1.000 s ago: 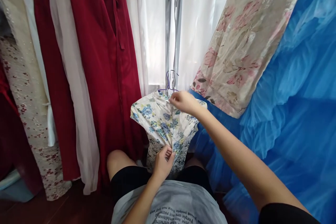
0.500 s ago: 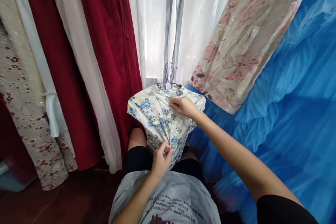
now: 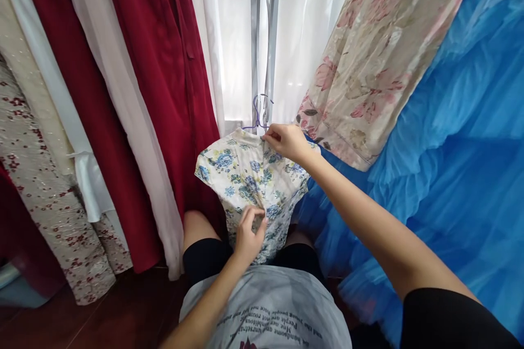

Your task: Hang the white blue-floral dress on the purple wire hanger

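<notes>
A white dress (image 3: 241, 161) with blue and yellow flowers and short sleeves hangs on a purple wire hanger (image 3: 256, 114) in front of me. Its lower end is hidden between my legs. A straight seam runs down its middle from the collar. My right hand (image 3: 286, 142) pinches at the collar, at the top of this seam; the small part between its fingertips is hidden. Lower down, my left hand (image 3: 249, 234) has thumb and forefinger bent together on the seam at about waist height, where the cloth gathers into a fold.
Long red (image 3: 151, 65), pale and flower-patterned garments hang to the left. A beige dress with pink flowers (image 3: 360, 92) and a ruffled blue tulle gown (image 3: 462, 191) are on the right. Behind the hanger are grey metal uprights (image 3: 274, 22) and a white curtain (image 3: 311, 22).
My right hand has moved up the seam from the chest to the collar. My left hand stays near the waist, its fingers less curled. The view has shifted slightly.
</notes>
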Demonstrator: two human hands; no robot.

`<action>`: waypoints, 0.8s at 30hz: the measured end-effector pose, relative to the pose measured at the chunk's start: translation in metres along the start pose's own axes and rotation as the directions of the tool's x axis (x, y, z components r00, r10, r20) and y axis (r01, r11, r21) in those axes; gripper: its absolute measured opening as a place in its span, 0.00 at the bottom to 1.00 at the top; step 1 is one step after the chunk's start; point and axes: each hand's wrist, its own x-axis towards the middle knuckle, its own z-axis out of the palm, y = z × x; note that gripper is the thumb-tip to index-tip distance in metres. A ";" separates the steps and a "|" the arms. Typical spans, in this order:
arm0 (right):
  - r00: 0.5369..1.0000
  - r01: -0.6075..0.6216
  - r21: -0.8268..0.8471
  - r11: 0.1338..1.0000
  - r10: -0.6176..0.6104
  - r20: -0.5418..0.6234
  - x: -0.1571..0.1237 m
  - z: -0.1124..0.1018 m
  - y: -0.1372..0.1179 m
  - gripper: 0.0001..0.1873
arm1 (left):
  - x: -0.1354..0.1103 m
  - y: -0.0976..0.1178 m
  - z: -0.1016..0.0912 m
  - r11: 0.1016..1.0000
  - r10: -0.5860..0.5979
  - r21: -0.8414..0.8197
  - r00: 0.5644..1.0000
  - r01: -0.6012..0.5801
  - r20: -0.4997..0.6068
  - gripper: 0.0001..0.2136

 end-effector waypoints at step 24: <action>0.904 0.427 -0.213 0.879 -0.418 0.086 -0.056 0.067 0.007 0.16 | 0.246 0.034 -0.061 0.964 0.151 -0.180 0.957 -0.198 -0.247 0.12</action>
